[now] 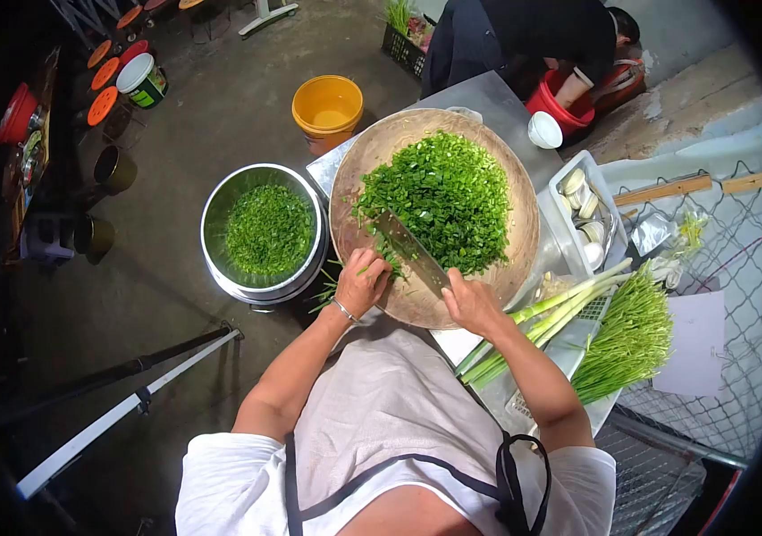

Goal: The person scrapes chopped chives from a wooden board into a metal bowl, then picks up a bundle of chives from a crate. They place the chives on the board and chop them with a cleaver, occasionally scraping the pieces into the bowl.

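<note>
The right hand has its grip closed round the handle of a cleaver, whose flat steel blade slants up and left into the greens. The left hand, grip curled down on a few thin stalks, rests at the near left edge of the board.

The board is round, pale wood, and the finely chopped greens heap over its middle, leaving a bare rim. It overhangs the grey surface.

Just left stands a round steel bowl holding more chopped greens. To the right, long scallions and a chive bundle crowd the right arm. Beyond lie a white tray and a yellow bucket. Farthest off, another person bends over.
</note>
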A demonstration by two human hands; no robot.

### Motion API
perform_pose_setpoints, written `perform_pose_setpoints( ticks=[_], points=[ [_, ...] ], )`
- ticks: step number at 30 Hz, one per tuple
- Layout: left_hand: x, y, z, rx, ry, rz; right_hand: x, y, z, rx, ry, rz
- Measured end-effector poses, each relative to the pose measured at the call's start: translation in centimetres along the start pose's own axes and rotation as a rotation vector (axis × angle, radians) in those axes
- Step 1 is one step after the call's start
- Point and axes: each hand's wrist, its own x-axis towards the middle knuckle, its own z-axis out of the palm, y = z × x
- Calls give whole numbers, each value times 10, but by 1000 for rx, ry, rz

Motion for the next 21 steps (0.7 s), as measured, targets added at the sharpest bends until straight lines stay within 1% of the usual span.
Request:
perform_pose_setpoints(
  ticks=[1,2,5,8,10,11,14,17,20,21],
  points=[
    [4,-2,4,-8,-6,6,2,2,-3,-8,13,0],
    [12,-4,10,3,10,31,4,3,-8,-17,-18,50],
    [22,-6,16,-13,-24,-30,5,5,-9,-13,22,0],
    [14,0,-5,-16,3,-16,-3,-5,-21,15,52,-32],
    [0,0,-12,-11,4,-54,-16,-27,-44,44,28,-11],
    [-2,-1,-12,-4,9,-40,-20,-34,-50,56,19,1],
    [-3,-4,-8,23,17,3,-20,-40,-39,12,-79,68],
    [-3,-6,-3,53,1,19,-10,-20,-4,-12,-35,28],
    [-9,-5,-8,63,-30,27,-8,-25,-20,-4,-77,34],
    [-6,-5,-12,64,-30,40,-11,-28,-26,19,-50,37]
  ],
)
